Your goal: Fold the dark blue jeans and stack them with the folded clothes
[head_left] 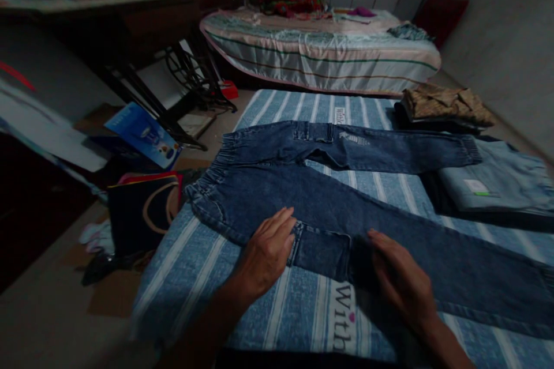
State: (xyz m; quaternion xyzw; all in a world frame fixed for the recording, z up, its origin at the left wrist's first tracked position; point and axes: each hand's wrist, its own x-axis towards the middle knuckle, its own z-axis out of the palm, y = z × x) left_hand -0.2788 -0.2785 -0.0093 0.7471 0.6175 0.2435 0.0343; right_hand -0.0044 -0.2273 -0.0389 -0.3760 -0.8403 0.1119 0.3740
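Dark blue denim cargo trousers [277, 190] lie spread on a blue-and-white striped bed sheet [277, 323], elastic waist to the left and both legs stretching right. My left hand [269, 251] rests on the near leg, just left of its cargo pocket [324, 251], fingers extended and holding nothing. To the right of that pocket is my right hand [402, 277], fingers stretched out, over or on the same leg; whether it touches the cloth I cannot tell. A second pocket [312, 131] and a pale print show on the far leg.
Folded light-blue jeans [502, 179] and a folded brown patterned garment [445, 105] lie at the right. A cloth-covered bed [320, 55] stands behind. At left are a sewing-machine table [173, 0], a blue packet [145, 135] and a dark bag [138, 216] on the floor.
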